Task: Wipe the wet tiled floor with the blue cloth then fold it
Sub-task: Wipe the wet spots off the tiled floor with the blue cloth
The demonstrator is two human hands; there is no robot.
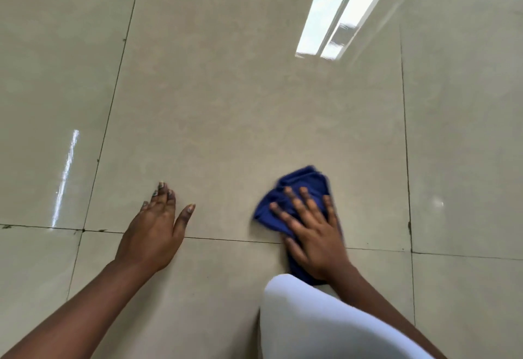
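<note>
Head view, looking straight down at glossy beige floor (226, 90). Right hand (314, 234) flat on top of blue cloth (300, 186), fingers (294, 203) spread wide and pressing down, not pinching or gripping anything. Cloth bunched up, poking out past the fingertips on the far side and off the thumb side, with a bit more showing under the heel of the palm. Whole hand and cloth a little blurry, so couldn't make out the folds. Cloth sat right across a grout line (235, 240), which ran out from under the palm toward the other hand.

Left hand (155, 231) planted bare on the tile, well apart from the cloth. Fingers close together and pointing away, thumb splayed out to the side, nothing held. Painted nails visible at the tips. Same grout line passed under the back of that hand, with a crossing of lines just beyond the little-finger side.

White knee (311, 316) just behind the right wrist, covering the near edge of the cloth.

Bright window reflection (336, 10) far beyond the right fingertips, thin streak of glare (66, 177) out past the left little finger. Couldn't tell wet patches from plain shine anywhere on the tiles.
</note>
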